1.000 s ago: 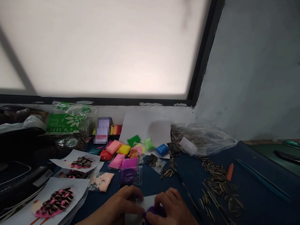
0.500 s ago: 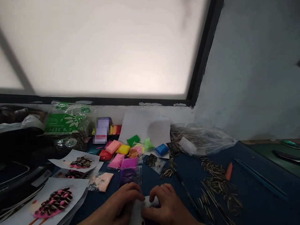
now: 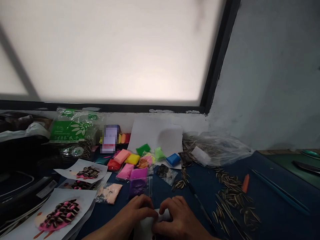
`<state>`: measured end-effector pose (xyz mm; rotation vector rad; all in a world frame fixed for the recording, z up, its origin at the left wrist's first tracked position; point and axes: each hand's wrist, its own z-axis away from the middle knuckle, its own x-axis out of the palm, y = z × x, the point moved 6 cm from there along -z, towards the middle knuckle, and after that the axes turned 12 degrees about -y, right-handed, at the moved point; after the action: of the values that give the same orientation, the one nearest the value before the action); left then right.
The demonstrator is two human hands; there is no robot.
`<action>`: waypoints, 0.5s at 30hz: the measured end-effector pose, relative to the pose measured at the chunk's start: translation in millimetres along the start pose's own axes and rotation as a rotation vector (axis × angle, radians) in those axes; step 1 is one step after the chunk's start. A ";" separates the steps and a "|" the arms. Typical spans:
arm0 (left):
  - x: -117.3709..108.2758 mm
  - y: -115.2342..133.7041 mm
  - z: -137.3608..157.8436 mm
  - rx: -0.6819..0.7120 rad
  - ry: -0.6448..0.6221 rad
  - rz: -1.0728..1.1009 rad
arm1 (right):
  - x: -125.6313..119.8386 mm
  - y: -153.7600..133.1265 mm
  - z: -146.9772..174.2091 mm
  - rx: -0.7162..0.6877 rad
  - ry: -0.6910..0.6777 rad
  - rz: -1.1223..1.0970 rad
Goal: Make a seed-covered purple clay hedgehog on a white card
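Hands meet at the near edge of the dark blue table (image 3: 275, 206), and we see them pressed together over a white sheet of paper (image 3: 146, 226). Our left hand (image 3: 136, 213) curls its fingers down onto the sheet's left part, seemingly to pin it flat. Our right hand (image 3: 178, 218) bends its fingers closed against the sheet's upper edge. Whether anything is pinched beneath them we cannot tell, since the knuckles hide the spot.

Just beyond the hands lies a purple clay packet in a clear bag (image 3: 138, 186), within easy reach. Behind it, toward the far edge, small blocks of bright modelling clay (image 3: 130, 160) cluster in pink, yellow, green and blue. At the left edge, a paper sheet bearing a pink clay shape studded with striped sunflower seeds (image 3: 60, 213) rests apart from the hands, perhaps so it stays undisturbed. Loose striped sunflower seeds (image 3: 232, 195) scatter to the right. A green printed seed bag (image 3: 71, 130) leans near the far left corner.
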<state>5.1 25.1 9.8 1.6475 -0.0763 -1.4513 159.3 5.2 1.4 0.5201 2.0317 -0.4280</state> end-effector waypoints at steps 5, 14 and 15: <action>-1.9 8.2 4.8 -0.004 0.016 0.002 | 1.9 -1.5 -0.3 0.015 -0.130 0.065; -2.7 8.0 4.2 0.016 -0.008 -0.016 | 1.7 -1.6 12.3 0.050 0.076 0.146; -2.0 5.6 3.4 0.022 -0.010 -0.020 | 2.3 -2.7 12.7 0.054 0.111 0.158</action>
<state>4.5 21.1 15.4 1.6630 -0.0817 -1.4788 166.1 -3.0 -6.4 0.7464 2.0714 -0.3662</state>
